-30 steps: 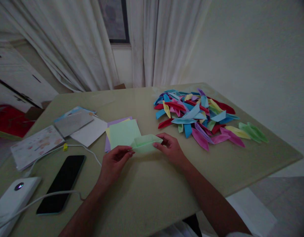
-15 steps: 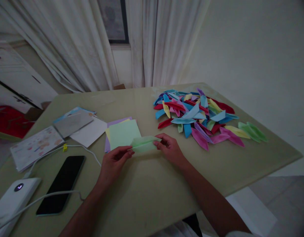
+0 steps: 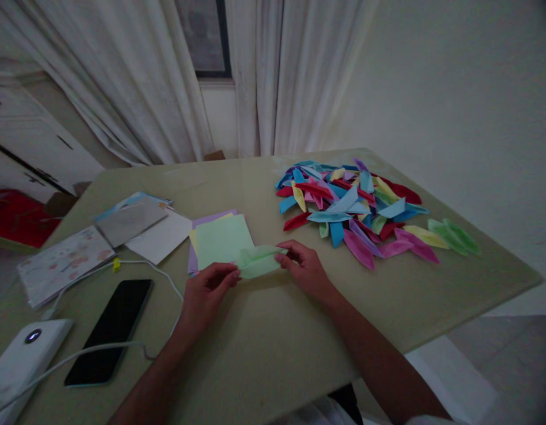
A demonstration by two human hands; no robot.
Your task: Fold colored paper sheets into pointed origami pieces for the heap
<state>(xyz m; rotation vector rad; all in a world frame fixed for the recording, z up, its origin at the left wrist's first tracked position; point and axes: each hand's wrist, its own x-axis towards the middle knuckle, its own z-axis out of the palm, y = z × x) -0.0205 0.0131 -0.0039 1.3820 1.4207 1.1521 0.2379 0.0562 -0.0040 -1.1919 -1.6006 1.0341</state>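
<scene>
A folded piece of light green paper (image 3: 258,262) is stretched between my two hands, just above the table. My left hand (image 3: 213,289) pinches its left end between thumb and fingers. At the other end, my right hand (image 3: 304,268) grips the paper the same way. Behind my left hand lies a stack of square paper sheets (image 3: 224,239), green on top with yellow and purple edges showing beneath. To the right is a heap of folded paper pieces (image 3: 339,203) in blue, red, pink, purple, yellow and green.
On the left of the table (image 3: 264,354) lie a black phone (image 3: 111,330), a white power bank (image 3: 29,360) with a white cable (image 3: 100,347), a printed packet (image 3: 66,262) and several flat sheets (image 3: 162,236). Curtains (image 3: 290,77) hang behind the table.
The green paper between my hands has shifted slightly, its upper edge now looking more curved. Both hands keep their pinch in nearly the same place.
</scene>
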